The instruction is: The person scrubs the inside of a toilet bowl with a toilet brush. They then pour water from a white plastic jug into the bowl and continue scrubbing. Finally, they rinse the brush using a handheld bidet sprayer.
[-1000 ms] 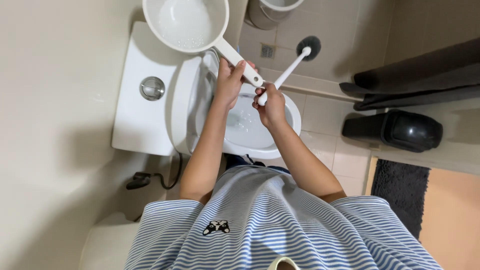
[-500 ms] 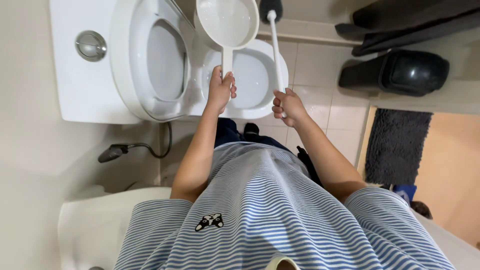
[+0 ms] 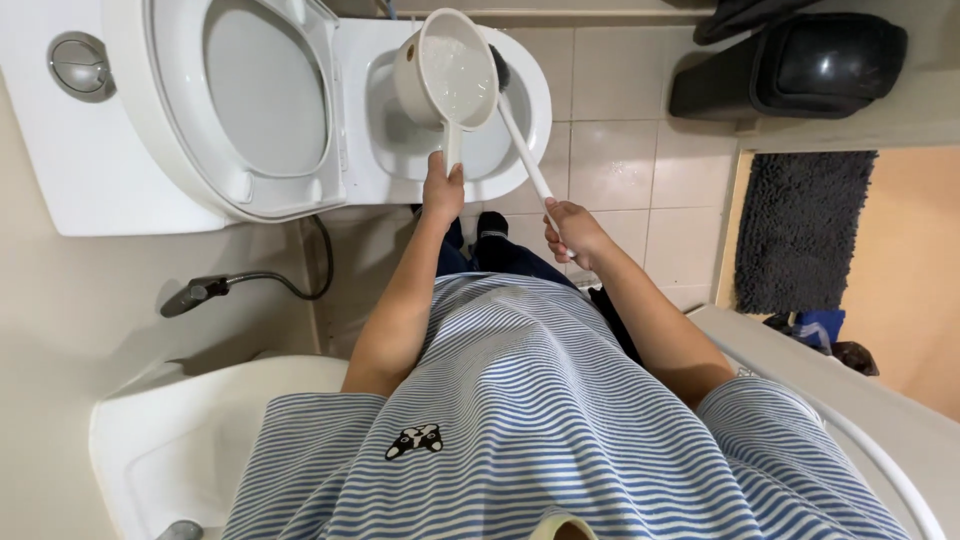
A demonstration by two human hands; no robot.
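My left hand (image 3: 442, 187) grips the handle of a white water dipper (image 3: 447, 78), held tilted over the open white toilet bowl (image 3: 530, 130). My right hand (image 3: 572, 230) holds the long white handle of a toilet brush (image 3: 522, 145); its dark head pokes into the bowl behind the dipper. The toilet seat and lid (image 3: 235, 100) stand raised against the tank (image 3: 60, 150), which has a round chrome flush button (image 3: 78, 62). I wear a blue-and-white striped shirt.
A bidet sprayer with hose (image 3: 215, 288) hangs on the wall left of the toilet. A white sink (image 3: 170, 450) sits at the lower left. A black bin (image 3: 825, 65) and a dark bath mat (image 3: 800, 225) lie on the tiled floor at right.
The view has dropped toward the toilet. The dipper has come down from beside the tank to over the bowl, and the brush head has gone from the floor tiles into the bowl.
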